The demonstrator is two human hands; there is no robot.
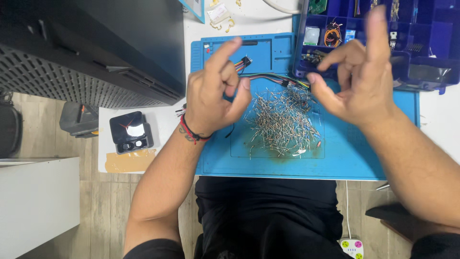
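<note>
1. Hovering above the blue work mat [364, 158] on the white counter [158, 124], both hands are raised off the surface. The left hand [211, 96] is curling its fingers narrowly around what looks like one end of a bundle of coloured jumper wires [268, 76]; the exact grip is hidden behind the fingers.
2. The right hand [359, 81] is standing wide, index finger pointing up and blurred, thumb stretched out; it appears to be holding nothing, though I cannot tell for sure.
3. The wires are trailing from the left hand across the far part of the mat toward the organiser box [426, 43] at the far right corner.
4. Judging the risk: the heap of thin metal pins [285, 122] is lying loose in the middle of the mat, directly under and between the hands. A dropping wrist or a dragging wire could be scattering them over the mat's near edge onto the floor.
5. The pins are looking stiff, shiny and sharp-ended, so they could also be pricking a palm or tangling in the wire ends.
6. The mat is looking rubbery and matte, with moulded recesses; the box is hard translucent blue plastic with small compartments.
7. A black square case [130, 132] is sitting near the counter's left edge, beside a strip of tan tape [129, 161].
</note>
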